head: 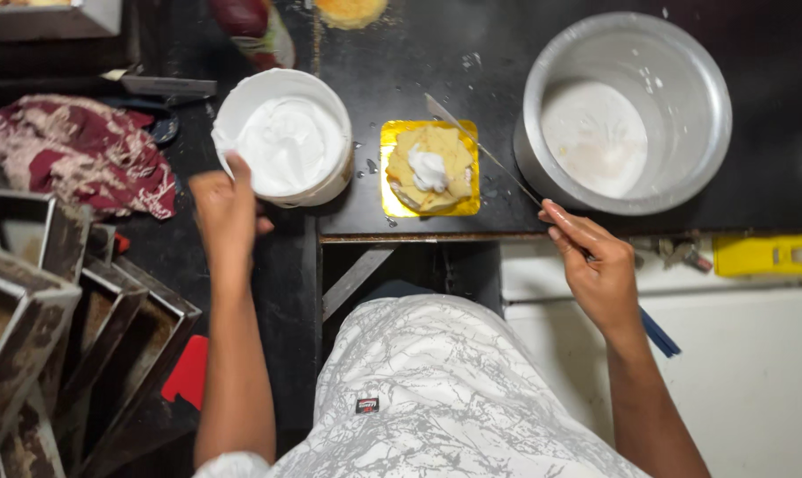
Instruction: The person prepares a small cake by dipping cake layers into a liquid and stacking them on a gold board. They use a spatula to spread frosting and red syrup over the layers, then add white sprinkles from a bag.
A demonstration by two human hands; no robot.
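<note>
The small cake (429, 168) sits on its gold square board (392, 205) at the centre of the frame, a dab of white cream on top. The long thin knife (481, 149) runs diagonally from the right hand (596, 265), which grips its handle at lower right, up-left to the cake's edge. The left hand (228, 208) clasps the white cream tub (284, 137), just left of the cake. A metal pot (627, 111) stands to the right on the black worktop (755, 195); baking tins (56, 310) are stacked at lower left.

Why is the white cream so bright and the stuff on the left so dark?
Head view: light falls on the black table, so cream in the white tub and metal pot glares almost featureless; the baking tins sit in shadow; the spatula blade looks slightly soft.
</note>
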